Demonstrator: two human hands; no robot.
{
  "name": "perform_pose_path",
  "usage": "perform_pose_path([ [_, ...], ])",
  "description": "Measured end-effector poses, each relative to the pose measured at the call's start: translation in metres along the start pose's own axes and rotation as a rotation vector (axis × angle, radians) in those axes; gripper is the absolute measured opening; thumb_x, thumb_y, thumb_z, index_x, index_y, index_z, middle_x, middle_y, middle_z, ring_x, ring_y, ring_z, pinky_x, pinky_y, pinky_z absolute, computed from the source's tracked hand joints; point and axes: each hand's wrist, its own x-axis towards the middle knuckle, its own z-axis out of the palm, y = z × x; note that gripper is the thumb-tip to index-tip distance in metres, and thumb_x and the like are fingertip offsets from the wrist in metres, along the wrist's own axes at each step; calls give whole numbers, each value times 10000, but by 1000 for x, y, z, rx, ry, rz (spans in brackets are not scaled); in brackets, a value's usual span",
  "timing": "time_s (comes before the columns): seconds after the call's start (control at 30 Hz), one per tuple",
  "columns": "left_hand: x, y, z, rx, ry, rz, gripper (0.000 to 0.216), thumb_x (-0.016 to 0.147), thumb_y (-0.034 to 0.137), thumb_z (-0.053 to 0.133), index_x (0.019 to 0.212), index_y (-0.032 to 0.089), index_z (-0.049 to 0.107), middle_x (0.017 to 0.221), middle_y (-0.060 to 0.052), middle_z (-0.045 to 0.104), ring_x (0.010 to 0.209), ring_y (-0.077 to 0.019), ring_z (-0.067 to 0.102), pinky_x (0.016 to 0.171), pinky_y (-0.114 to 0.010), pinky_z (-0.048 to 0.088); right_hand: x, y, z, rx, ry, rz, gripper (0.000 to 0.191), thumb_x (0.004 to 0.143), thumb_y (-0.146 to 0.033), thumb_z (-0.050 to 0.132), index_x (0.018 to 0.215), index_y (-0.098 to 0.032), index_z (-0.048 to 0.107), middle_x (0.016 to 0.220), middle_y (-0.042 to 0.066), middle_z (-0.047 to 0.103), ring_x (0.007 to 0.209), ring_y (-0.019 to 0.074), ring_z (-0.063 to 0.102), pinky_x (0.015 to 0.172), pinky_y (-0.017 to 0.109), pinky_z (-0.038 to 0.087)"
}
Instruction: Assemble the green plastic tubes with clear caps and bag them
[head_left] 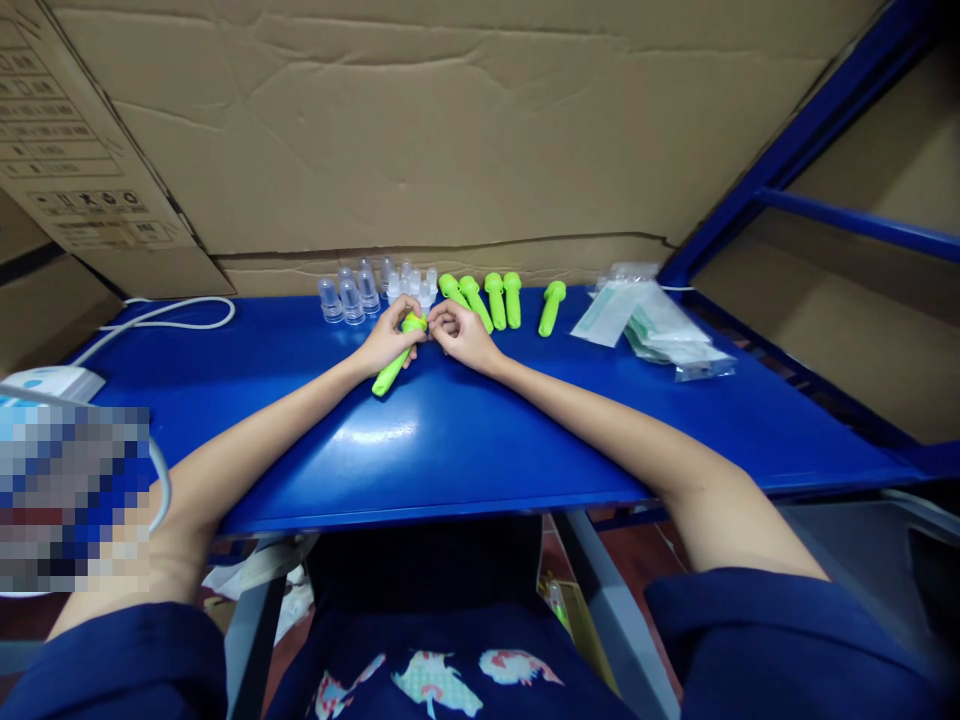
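Observation:
My left hand (395, 338) is closed around a lime-green plastic handle (388, 376), whose ring-shaped head points away from me and whose stem slants down to the left. The fingers of my right hand (463, 335) are pinched together at the right side of that head; what they hold, if anything, is too small to make out. Just beyond my hands stand clear domed plastic caps (349, 300) and smaller translucent nipple-shaped pieces (415, 284), partly hidden by my left hand. Several more lime-green handles (496, 302) lie to the right of my right hand.
Flat plastic packets (666, 325) lie in a pile at the right of the blue table (480, 450). A white cable (161, 315) loops across the left side, near a white device (56, 383). Cardboard (420, 130) walls the back, and a blue metal frame (795, 130) rises at right.

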Motion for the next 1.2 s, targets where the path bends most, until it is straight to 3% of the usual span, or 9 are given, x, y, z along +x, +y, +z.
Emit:
perform_pose_path([
  [0.4, -1, 0, -2, -14, -11, -23, 403, 684, 166, 666, 933, 233, 356, 747, 107, 562, 372, -25, 521, 337, -113, 361, -1, 0, -2, -38, -31, -8, 144, 847, -261, 583, 954, -166, 597, 719, -19, 613, 507, 71, 496, 500, 203, 403],
  [0.73, 0, -2, -1, 2, 23, -11, 457, 705, 190, 672, 994, 244, 322, 783, 105, 561, 388, -27, 534, 373, -139, 380, 0, 0, -2, 56, -62, 22, 203, 808, -256, 587, 988, -165, 556, 701, -38, 611, 495, 58, 507, 481, 189, 400],
  [1.2, 0, -5, -2, -4, 37, -43, 505, 718, 225, 734, 921, 249, 273, 778, 106, 544, 394, -43, 542, 367, -165, 389, -3, -4, -3, -51, -123, -48, 228, 818, -281, 580, 1017, -174, 551, 743, -35, 599, 503, 53, 453, 515, 205, 373],
])
